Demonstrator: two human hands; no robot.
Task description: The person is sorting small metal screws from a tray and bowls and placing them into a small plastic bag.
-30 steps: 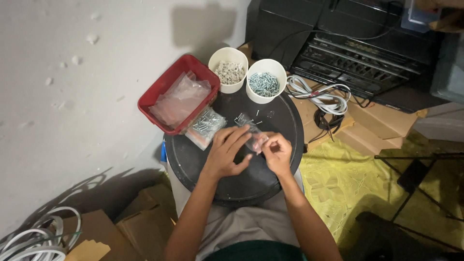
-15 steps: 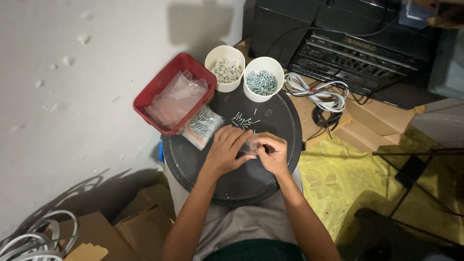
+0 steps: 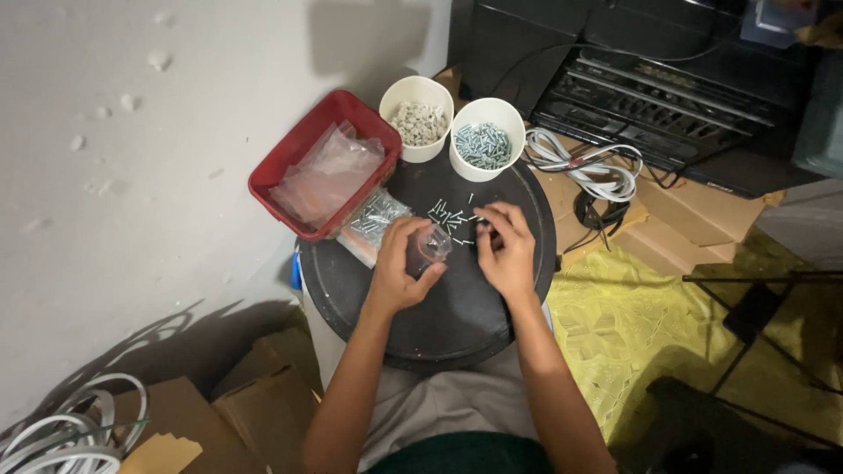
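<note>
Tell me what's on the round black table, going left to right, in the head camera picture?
Red basket → filled bag of screws → left hand holding a small clear bag → loose screws → right hand. The two white cups sit farther back.

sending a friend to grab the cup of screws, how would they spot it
Find the round black tabletop beside the pale wall. Two white cups stand side by side at its far edge, next to a red tray. The cup of screws is the right one, farther from the tray, holding shiny bluish-silver screws; the left cup holds dull whitish pieces.
</note>
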